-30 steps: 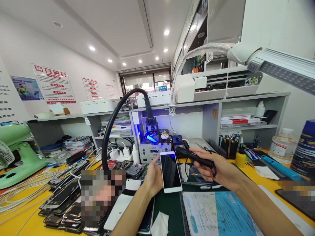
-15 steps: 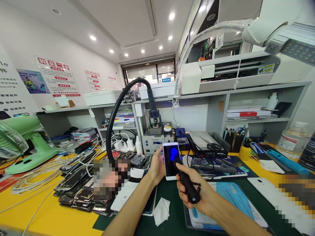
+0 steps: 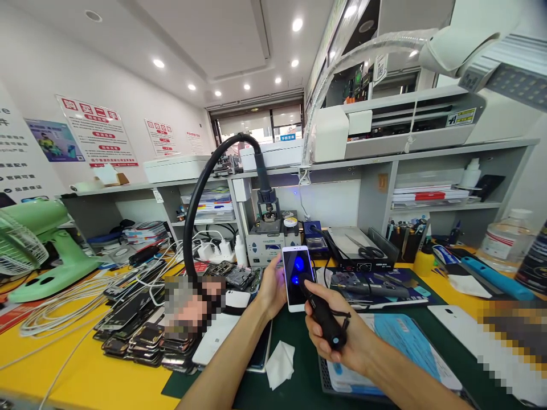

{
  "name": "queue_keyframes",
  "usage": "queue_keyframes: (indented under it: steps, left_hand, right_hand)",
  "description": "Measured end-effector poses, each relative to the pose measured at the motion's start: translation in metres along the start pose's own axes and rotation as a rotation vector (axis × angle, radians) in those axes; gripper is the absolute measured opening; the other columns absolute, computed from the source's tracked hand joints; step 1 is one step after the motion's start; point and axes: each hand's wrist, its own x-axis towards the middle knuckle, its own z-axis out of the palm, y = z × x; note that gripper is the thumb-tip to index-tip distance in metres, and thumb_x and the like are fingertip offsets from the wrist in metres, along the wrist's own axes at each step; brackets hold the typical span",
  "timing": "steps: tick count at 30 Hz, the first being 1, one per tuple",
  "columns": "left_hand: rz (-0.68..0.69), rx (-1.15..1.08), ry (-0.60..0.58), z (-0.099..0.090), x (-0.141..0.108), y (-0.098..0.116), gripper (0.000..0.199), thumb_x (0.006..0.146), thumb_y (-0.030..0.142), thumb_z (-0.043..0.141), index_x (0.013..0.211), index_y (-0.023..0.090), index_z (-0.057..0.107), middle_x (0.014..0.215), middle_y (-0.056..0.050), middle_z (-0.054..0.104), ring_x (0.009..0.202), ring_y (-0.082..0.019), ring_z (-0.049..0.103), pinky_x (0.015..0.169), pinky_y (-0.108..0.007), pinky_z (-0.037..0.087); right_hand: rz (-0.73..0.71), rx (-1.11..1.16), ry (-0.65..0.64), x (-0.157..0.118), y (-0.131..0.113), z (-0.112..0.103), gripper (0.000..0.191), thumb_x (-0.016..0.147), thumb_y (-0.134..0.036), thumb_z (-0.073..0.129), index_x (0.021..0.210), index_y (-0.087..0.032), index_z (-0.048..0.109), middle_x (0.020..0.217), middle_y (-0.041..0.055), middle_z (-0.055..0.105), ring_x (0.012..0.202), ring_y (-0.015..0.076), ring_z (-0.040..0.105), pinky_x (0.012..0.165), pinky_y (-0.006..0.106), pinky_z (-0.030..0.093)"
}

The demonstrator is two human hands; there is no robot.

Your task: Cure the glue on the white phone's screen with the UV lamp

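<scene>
My left hand (image 3: 272,286) grips a white-framed smartphone (image 3: 294,296) by its left edge, with its dark screen facing me. In my right hand (image 3: 337,327) is a small black flashlight (image 3: 325,320) with a wrist strap, its front end pointed at the screen from close by. Blue-violet light spots show on the upper half of the glass. Whether the flashlight touches the phone I cannot tell. On the green mat (image 3: 299,370) below lies a crumpled white tissue (image 3: 280,364).
Stacked phone parts (image 3: 145,341) and white cables (image 3: 64,304) crowd the left. A thick black hose (image 3: 190,228) arches from the grey soldering station (image 3: 273,245). To the right are a blue-and-white packet (image 3: 397,341), scissors (image 3: 363,247) and a clear bottle (image 3: 506,242).
The blue light spots have shifted slightly down and left on the screen, and the flashlight has tilted a little. My left hand still holds the phone in nearly the same place.
</scene>
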Motion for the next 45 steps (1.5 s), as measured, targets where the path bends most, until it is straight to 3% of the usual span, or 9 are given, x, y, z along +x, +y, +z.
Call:
queue_keyframes:
  steps: [20, 24, 29, 32, 34, 36, 38, 42, 45]
  left_hand:
    - [-0.065, -0.155, -0.116, 0.007, -0.001, 0.005, 0.044, 0.097, 0.042, 0.043, 0.114, 0.010, 0.068, 0.098, -0.015, 0.074, 0.091, -0.030, 0.070, 0.089, -0.042, 0.052]
    - [-0.008, -0.175, -0.119, 0.012, -0.003, 0.005, 0.043, 0.098, 0.041, 0.042, 0.115, 0.011, 0.068, 0.096, -0.015, 0.074, 0.089, -0.029, 0.071, 0.087, -0.041, 0.053]
    - [0.032, -0.179, -0.118, 0.010, -0.003, 0.007, 0.041, 0.098, 0.040, 0.044, 0.112, 0.011, 0.070, 0.093, -0.014, 0.075, 0.088, -0.028, 0.071, 0.087, -0.040, 0.053]
    - [0.055, -0.190, -0.071, 0.009, -0.003, 0.008, 0.039, 0.098, 0.041, 0.046, 0.107, 0.011, 0.071, 0.090, -0.012, 0.074, 0.085, -0.027, 0.071, 0.086, -0.041, 0.054]
    - [0.068, -0.206, -0.059, 0.009, -0.004, 0.009, 0.040, 0.097, 0.042, 0.047, 0.104, 0.011, 0.071, 0.089, -0.012, 0.074, 0.082, -0.027, 0.070, 0.084, -0.041, 0.054]
    - [0.068, -0.215, -0.080, 0.009, -0.005, 0.009, 0.041, 0.097, 0.044, 0.047, 0.103, 0.011, 0.071, 0.088, -0.012, 0.074, 0.080, -0.027, 0.070, 0.083, -0.042, 0.055]
    - [0.065, -0.209, -0.102, 0.009, -0.006, 0.008, 0.042, 0.097, 0.045, 0.046, 0.103, 0.011, 0.072, 0.088, -0.012, 0.074, 0.080, -0.027, 0.070, 0.082, -0.042, 0.055]
    - [0.067, -0.202, -0.104, 0.009, -0.008, 0.008, 0.043, 0.096, 0.046, 0.047, 0.103, 0.011, 0.072, 0.089, -0.012, 0.075, 0.082, -0.027, 0.071, 0.083, -0.042, 0.054]
    - [0.057, -0.207, -0.129, 0.009, -0.008, 0.008, 0.044, 0.096, 0.046, 0.048, 0.105, 0.011, 0.073, 0.090, -0.012, 0.075, 0.084, -0.028, 0.071, 0.086, -0.043, 0.054]
  right_hand:
    - [0.001, 0.043, -0.117, -0.011, -0.008, 0.006, 0.054, 0.096, -0.057, 0.045, 0.064, -0.016, 0.060, 0.042, -0.0013, 0.050, 0.028, 0.0118, 0.049, 0.022, 0.020, 0.034]
    - [-0.054, -0.059, -0.045, -0.015, -0.014, 0.006, 0.039, 0.097, -0.050, 0.050, 0.081, -0.018, 0.064, 0.048, -0.0048, 0.052, 0.027, 0.0098, 0.043, 0.024, 0.022, 0.042]
    - [-0.164, -0.299, 0.097, -0.018, -0.024, -0.001, 0.042, 0.097, -0.047, 0.042, 0.070, -0.019, 0.057, 0.039, -0.0029, 0.047, 0.025, 0.0070, 0.032, 0.026, 0.017, 0.025]
    - [-0.388, -0.488, 0.179, -0.027, -0.035, -0.003, 0.018, 0.089, -0.033, 0.061, 0.103, -0.021, 0.063, 0.067, -0.0002, 0.065, 0.040, 0.0073, 0.044, 0.033, 0.016, 0.027]
    - [-0.469, -0.639, 0.218, -0.034, -0.043, -0.003, 0.043, 0.085, -0.032, 0.069, 0.126, -0.026, 0.058, 0.080, -0.0003, 0.066, 0.048, 0.0080, 0.047, 0.036, 0.016, 0.028]
    - [-0.477, -0.755, 0.247, -0.041, -0.051, -0.003, 0.049, 0.086, -0.036, 0.070, 0.132, -0.023, 0.058, 0.072, -0.0017, 0.061, 0.048, 0.0081, 0.044, 0.038, 0.018, 0.027]
    - [-0.455, -0.738, 0.214, -0.047, -0.057, -0.005, 0.049, 0.086, -0.033, 0.070, 0.132, -0.020, 0.059, 0.072, -0.0007, 0.061, 0.050, 0.0084, 0.044, 0.041, 0.019, 0.031]
    - [-0.475, -0.511, -0.042, -0.057, -0.062, -0.010, 0.066, 0.078, -0.020, 0.074, 0.141, -0.024, 0.054, 0.100, 0.0040, 0.065, 0.062, 0.0104, 0.050, 0.055, 0.026, 0.045]
    - [-0.511, -0.462, -0.141, -0.061, -0.060, -0.012, 0.072, 0.074, -0.021, 0.078, 0.141, -0.026, 0.053, 0.101, 0.0043, 0.061, 0.072, 0.0145, 0.054, 0.061, 0.030, 0.049]
